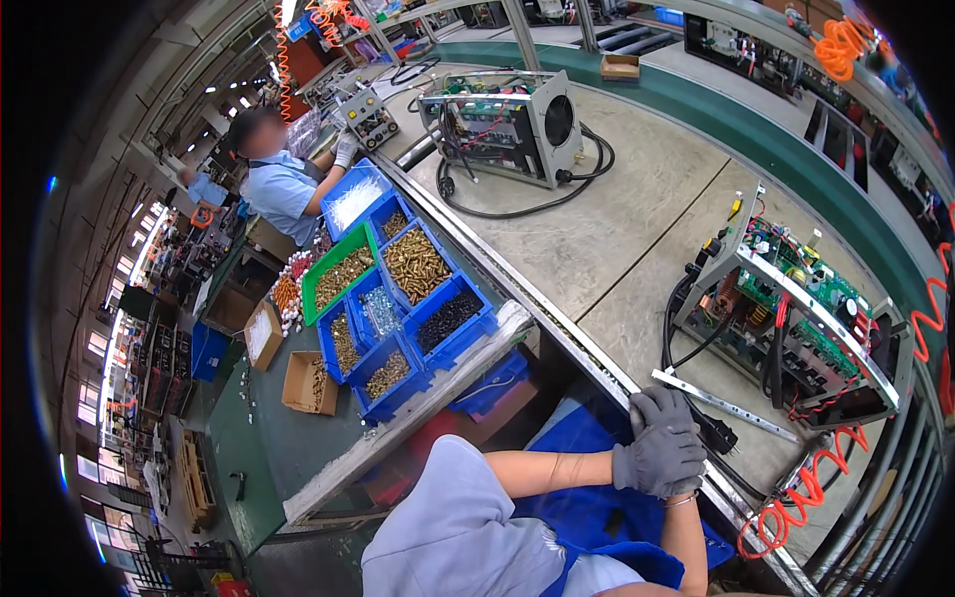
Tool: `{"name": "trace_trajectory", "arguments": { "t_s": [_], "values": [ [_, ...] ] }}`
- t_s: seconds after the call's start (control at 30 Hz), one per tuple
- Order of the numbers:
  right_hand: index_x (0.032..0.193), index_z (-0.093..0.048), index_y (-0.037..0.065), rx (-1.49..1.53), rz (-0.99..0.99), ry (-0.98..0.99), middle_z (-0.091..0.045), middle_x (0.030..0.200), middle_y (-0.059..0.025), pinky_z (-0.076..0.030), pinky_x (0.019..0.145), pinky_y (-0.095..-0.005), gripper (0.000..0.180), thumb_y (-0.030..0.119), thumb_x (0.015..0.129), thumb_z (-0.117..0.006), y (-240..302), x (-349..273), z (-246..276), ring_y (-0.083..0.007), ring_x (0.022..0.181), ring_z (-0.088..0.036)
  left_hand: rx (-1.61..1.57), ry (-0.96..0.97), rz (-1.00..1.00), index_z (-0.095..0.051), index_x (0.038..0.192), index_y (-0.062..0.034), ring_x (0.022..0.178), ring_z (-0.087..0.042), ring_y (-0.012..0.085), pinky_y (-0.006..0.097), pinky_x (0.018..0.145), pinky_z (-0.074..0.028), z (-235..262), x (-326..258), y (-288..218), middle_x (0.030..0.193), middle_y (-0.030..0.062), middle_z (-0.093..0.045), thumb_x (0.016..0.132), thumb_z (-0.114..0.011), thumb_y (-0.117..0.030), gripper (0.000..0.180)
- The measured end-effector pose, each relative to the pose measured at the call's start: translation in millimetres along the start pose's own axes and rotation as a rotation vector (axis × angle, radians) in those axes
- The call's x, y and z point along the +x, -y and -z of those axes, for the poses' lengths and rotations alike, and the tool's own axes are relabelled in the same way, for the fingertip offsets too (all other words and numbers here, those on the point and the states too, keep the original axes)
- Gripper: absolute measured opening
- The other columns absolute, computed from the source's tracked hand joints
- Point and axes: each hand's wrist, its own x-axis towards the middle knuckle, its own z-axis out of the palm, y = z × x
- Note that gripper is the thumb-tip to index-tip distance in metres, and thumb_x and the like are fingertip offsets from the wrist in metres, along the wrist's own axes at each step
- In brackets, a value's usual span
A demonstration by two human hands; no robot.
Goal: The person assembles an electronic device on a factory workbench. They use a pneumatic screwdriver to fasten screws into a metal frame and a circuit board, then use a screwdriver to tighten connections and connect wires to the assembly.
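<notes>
Both my hands wear dark grey gloves and rest one over the other at the near edge of the workbench (587,279). My left hand (652,466) lies across my right hand and wrist, fingers wrapped round them. Beyond it, my right hand (661,410) has its fingers bent and close together; anything under them is hidden. Just past the fingers lies a long pale metal strip (731,406), with a black plug (716,435) beside it. An uncovered electrical unit (796,308) with green circuit boards and a metal frame stands farther right.
Blue bins (453,316) and a green bin (341,274) of screws and small parts stand to the left. A second open unit (507,129) with a fan sits at the back. Orange coiled hoses (801,507) hang right. A co-worker (279,179) handles a small unit (368,119).
</notes>
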Motion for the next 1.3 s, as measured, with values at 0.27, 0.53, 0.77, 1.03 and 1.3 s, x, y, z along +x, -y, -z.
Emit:
{"name": "trace_trajectory", "arguments": {
  "t_s": [0.27, 0.53, 0.77, 1.03, 1.3],
  "values": [
    [0.103, -0.065, 0.012, 0.015, -0.001, 0.004, -0.058, 0.105, -0.0059, -0.048, 0.088, -0.0379, 0.019, 0.02, 0.086, -0.065, 6, 1, 2, -0.0266, 0.098, -0.055, -0.016, 0.007, -0.08, -0.066, 0.099, -0.0103, 0.1, -0.06, 0.0263, 0.043, 0.093, -0.046, 17, -6, -4, 0.108, 0.0108, -0.063, 0.078, -0.058, -0.028, 0.029],
    [0.11, -0.063, 0.012, 0.176, -0.011, -0.048, -0.06, 0.108, -0.0103, -0.047, 0.087, -0.0434, 0.029, 0.025, 0.083, -0.063, -22, -21, -21, -0.0309, 0.1, -0.056, -0.139, -0.217, -0.317, -0.067, 0.101, -0.0086, 0.093, -0.064, 0.0328, 0.048, 0.09, -0.048, 86, 28, -22, 0.107, 0.0123, -0.067, 0.076, -0.066, -0.033, 0.035],
    [0.102, -0.065, 0.012, 0.169, -0.047, -0.368, -0.064, 0.102, -0.0107, -0.049, 0.083, -0.0437, 0.029, 0.013, 0.074, -0.071, 12, -20, 80, -0.0322, 0.093, -0.061, -0.025, -0.771, 0.129, -0.038, 0.143, 0.0098, 0.13, -0.047, 0.0366, 0.044, 0.113, -0.033, 131, 89, 5, 0.14, 0.025, -0.048, 0.095, -0.052, -0.035, 0.067],
    [0.124, -0.062, 0.001, -0.386, -0.364, -0.956, -0.059, 0.128, -0.0164, -0.039, 0.105, -0.0375, 0.037, 0.017, 0.091, -0.063, -93, -15, 272, -0.0289, 0.119, -0.056, -0.34, -1.001, 0.067, -0.05, 0.136, 0.0053, 0.119, -0.057, 0.0308, 0.041, 0.104, -0.042, 104, 202, 83, 0.132, 0.0206, -0.057, 0.101, -0.043, -0.035, 0.054],
    [0.101, -0.066, 0.003, 0.065, -0.482, -0.968, -0.054, 0.106, -0.0058, -0.044, 0.086, -0.0267, 0.021, 0.021, 0.089, -0.068, -124, -11, 230, -0.0132, 0.091, -0.055, -0.197, -0.94, 0.059, -0.067, 0.101, -0.0041, 0.091, -0.062, 0.0386, 0.046, 0.08, -0.047, 104, 296, 144, 0.092, 0.0196, -0.067, 0.094, -0.05, -0.047, 0.046]
  ]
}}
